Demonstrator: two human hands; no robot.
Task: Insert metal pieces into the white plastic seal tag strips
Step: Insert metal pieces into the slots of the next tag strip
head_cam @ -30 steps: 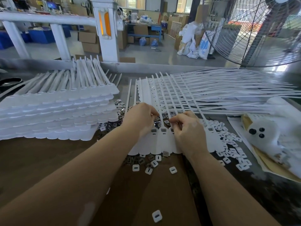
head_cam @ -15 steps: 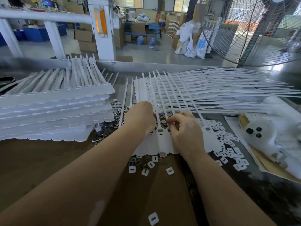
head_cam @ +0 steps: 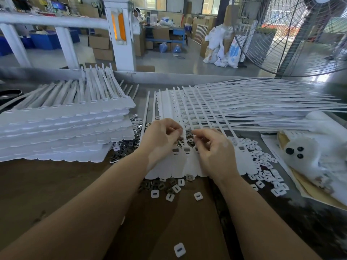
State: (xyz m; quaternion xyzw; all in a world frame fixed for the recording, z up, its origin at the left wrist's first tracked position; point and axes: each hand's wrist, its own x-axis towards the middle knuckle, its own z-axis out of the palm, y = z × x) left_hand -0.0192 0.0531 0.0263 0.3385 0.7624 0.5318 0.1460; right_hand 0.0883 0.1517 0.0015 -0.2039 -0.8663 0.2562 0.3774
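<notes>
Toward the left edge of the surface [head_cam: 56,184] sits a tall stack of strips [head_cam: 62,126], heads toward the near edge and tails running away to the far edge. Just right of that stack, a heap of small metal pieces [head_cam: 129,143] spills toward the middle of the surface. The left hand [head_cam: 161,136] hangs over the near end of that heap, fingers [head_cam: 175,131] curled in with thumb and forefinger drawn together; they look to be pinching something small, probably a metal piece, but it is too tiny and hidden to be sure. Directly below and between the hands lies the working sheet of white strips [head_cam: 180,164], its joined heads toward the near edge, its long axis running away to the far edge, with a row of small square sockets [head_cam: 176,150] across the heads just under the fingertips. The right hand [head_cam: 216,152] rests on this sheet, fingers bent and tips meeting near the left hand; whether they hold a piece or only steady the strip cannot be told. The open sockets lie just toward the near edge from both sets of fingertips, and the left hand seems slightly nearer the unfilled ones, so the coming move is likely a short drop down into a socket. White square caps [head_cam: 176,188] lie scattered along the sheet's near edge, more caps [head_cam: 262,166] lie to the right, and a loose fan of strips [head_cam: 262,102] spreads toward the far right corner.
</notes>
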